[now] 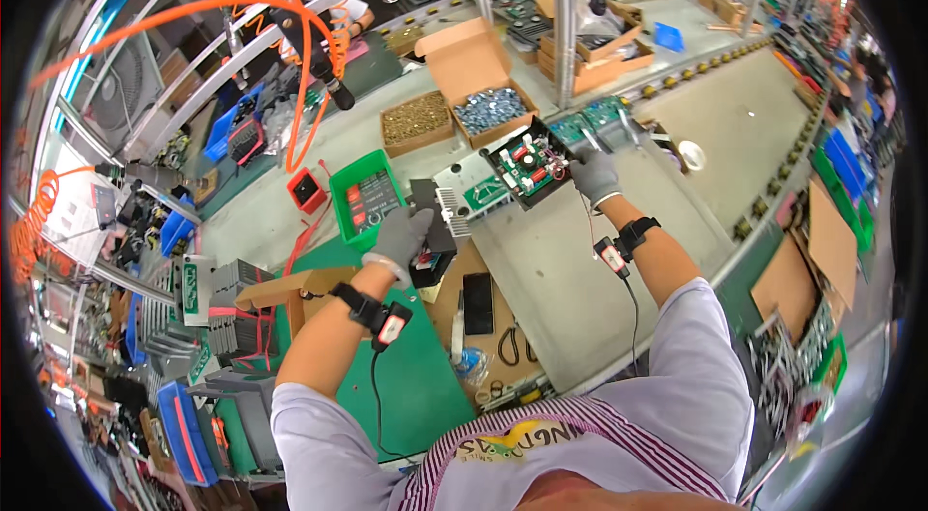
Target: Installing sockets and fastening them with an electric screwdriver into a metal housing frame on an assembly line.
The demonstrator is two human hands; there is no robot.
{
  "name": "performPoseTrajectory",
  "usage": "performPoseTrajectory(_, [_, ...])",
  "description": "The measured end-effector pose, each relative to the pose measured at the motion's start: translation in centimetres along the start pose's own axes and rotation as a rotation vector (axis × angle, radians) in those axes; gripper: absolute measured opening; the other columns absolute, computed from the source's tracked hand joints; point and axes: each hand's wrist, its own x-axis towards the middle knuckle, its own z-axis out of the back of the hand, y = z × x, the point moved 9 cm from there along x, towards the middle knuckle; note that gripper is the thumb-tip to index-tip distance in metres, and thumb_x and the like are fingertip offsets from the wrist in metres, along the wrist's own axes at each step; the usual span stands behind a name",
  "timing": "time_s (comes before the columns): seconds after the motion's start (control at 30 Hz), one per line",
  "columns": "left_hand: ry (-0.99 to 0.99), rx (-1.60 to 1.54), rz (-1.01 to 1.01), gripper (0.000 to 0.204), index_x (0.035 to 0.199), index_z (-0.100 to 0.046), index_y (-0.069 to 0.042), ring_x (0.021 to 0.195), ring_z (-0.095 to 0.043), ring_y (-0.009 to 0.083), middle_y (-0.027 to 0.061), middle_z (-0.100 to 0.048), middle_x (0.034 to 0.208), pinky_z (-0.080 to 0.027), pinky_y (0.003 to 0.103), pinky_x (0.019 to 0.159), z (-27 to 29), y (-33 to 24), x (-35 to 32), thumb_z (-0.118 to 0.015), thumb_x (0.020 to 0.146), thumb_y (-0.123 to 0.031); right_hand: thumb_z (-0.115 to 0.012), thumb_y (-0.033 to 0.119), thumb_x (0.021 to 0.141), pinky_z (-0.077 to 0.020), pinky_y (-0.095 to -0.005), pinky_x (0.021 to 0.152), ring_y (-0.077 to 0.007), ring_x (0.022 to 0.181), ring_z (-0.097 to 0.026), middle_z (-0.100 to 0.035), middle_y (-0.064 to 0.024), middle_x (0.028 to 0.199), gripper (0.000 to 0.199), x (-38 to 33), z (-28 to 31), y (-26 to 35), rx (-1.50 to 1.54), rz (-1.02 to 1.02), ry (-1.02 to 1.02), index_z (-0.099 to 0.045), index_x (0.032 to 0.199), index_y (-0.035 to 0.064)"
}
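My right hand (595,175), in a grey glove, grips the right edge of an open black case. Inside the case is a green circuit board (527,164) with red and white parts. My left hand (401,234), also gloved, closes on a dark grey metal housing piece (434,217) left of the case. Between the two lies a finned silver heat sink (451,211) beside another green board (485,194). Just behind my left hand stands a green bin (340,180) with dark and red printed pieces in it.
Cardboard boxes hold brass-coloured screws (416,119) and bluish metal parts (490,111). A black phone (478,303) and scissors lie on cardboard near me. A power screwdriver (335,90) hangs by an orange hose at upper left. Grey housings (237,327) are stacked left. A roller track (696,76) runs behind.
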Motion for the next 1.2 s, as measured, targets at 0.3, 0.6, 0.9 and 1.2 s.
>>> performPoseTrajectory(0.3, [-0.054, 0.714, 0.021, 0.038, 0.076, -0.06, 0.001, 0.08, -0.056, 0.0346, 0.0214, -0.059, 0.08, -0.044, 0.04, 0.072, -7.4, -4.3, 14.0, -0.044, 0.078, -0.033, -0.05, 0.021, 0.073, -0.0442, -0.0416, 0.073, -0.0349, 0.081, -0.055, -0.059, -0.0175, 0.084, 0.021, 8.4, -7.1, -3.1, 0.031, -0.042, 0.063, -0.06, 0.087, 0.0087])
performPoseTrajectory(0.6, [-0.042, 0.695, 0.197, 0.036, 0.085, -0.062, 0.001, 0.087, -0.056, 0.0351, 0.0218, -0.059, 0.092, -0.043, 0.04, 0.076, -14.0, -1.9, 19.3, -0.046, 0.078, -0.031, -0.052, 0.023, 0.074, -0.0441, -0.0413, 0.07, -0.0348, 0.079, -0.056, -0.059, -0.0179, 0.081, 0.02, 8.6, -7.9, -4.1, 0.101, 0.084, 0.016, -0.057, 0.082, 0.0056])
performPoseTrajectory(0.9, [-0.267, 0.564, -0.161, 0.027, 0.087, -0.053, -0.003, 0.076, -0.055, 0.0353, 0.016, -0.058, 0.073, -0.044, 0.042, 0.068, -7.5, -7.2, 9.2, -0.05, 0.078, -0.028, -0.056, 0.025, 0.074, -0.0451, -0.0387, 0.067, -0.0274, 0.078, -0.058, -0.06, -0.0102, 0.081, 0.027, 7.1, -5.6, -4.1, 0.046, 0.037, -0.018, -0.056, 0.098, 0.011])
performPoseTrajectory(1.2, [-0.749, 0.61, 0.126, 0.045, 0.112, -0.043, -0.002, 0.1, -0.044, 0.036, 0.02, -0.046, 0.108, -0.039, 0.039, 0.083, 6.5, 19.6, -21.0, -0.055, 0.075, -0.025, -0.051, 0.004, 0.079, -0.039, -0.0183, 0.045, -0.0055, 0.055, -0.048, -0.052, -0.0022, 0.077, 0.025, -6.6, -3.6, 13.2, 0.465, 0.456, 0.372, -0.052, 0.104, 0.0016])
